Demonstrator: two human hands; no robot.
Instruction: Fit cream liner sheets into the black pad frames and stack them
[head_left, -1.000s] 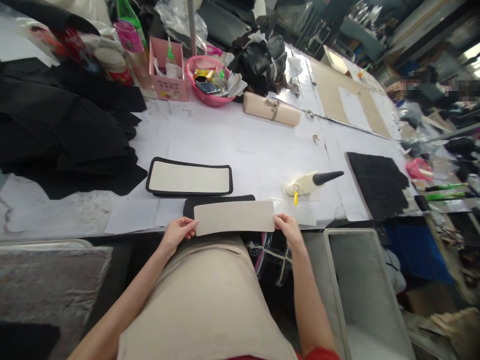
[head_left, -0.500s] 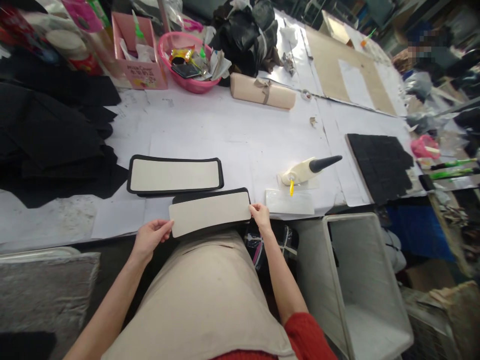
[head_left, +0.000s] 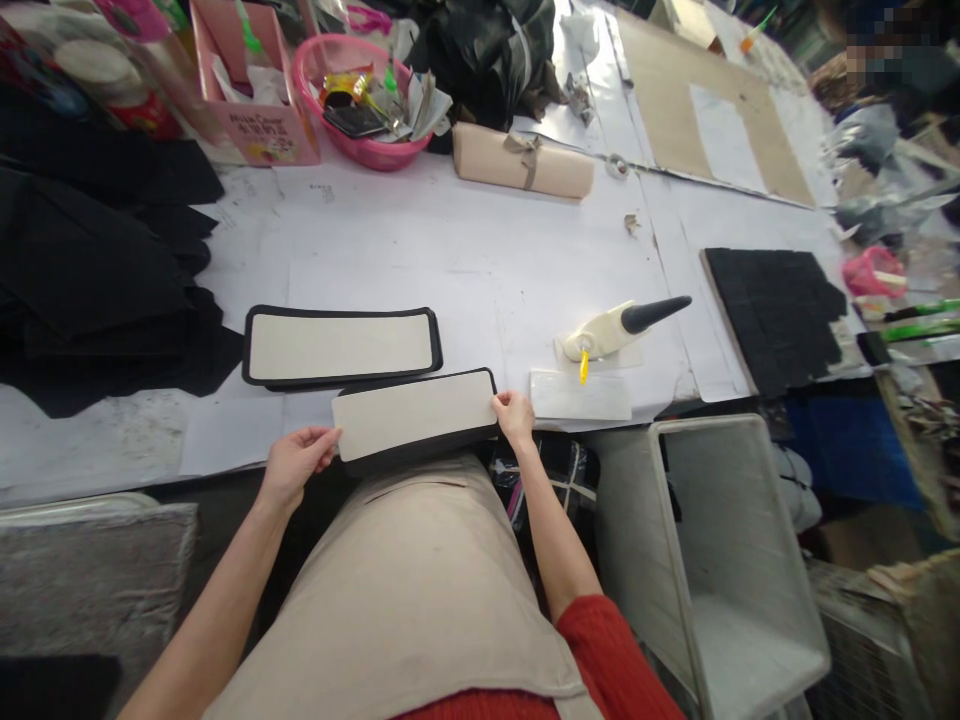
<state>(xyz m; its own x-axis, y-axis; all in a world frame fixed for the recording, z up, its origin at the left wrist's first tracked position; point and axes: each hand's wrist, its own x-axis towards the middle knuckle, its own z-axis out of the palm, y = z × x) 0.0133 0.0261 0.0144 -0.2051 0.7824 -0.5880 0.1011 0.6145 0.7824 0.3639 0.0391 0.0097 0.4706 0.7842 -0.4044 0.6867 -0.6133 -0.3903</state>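
Observation:
A long pale panel [head_left: 412,412] lies over a black piece [head_left: 420,447] at the table's front edge, the black showing along its far and near sides. My left hand [head_left: 300,462] pinches the panel's left end. At the other end, the fingers of my right hand [head_left: 514,415] are closed on its right edge. Just beyond sits a stack of black pieces topped by another pale panel [head_left: 341,343], framed by a black border. To the right, a cream glue bottle [head_left: 600,335] with a dark tip and a yellow piece stands near a translucent flat block [head_left: 580,396].
Black fabric pieces [head_left: 97,290] are heaped at the left. Behind are a pink box [head_left: 274,135], a pink basket [head_left: 375,152] of small items and a tied beige roll [head_left: 551,168]. A black stack [head_left: 776,320] lies right. A large grey bin [head_left: 742,560] stands below the edge.
The pale panel has shifted slightly away from me over the black piece, so more black shows along its near side. Both hands keep hold of its ends. The view has moved slightly.

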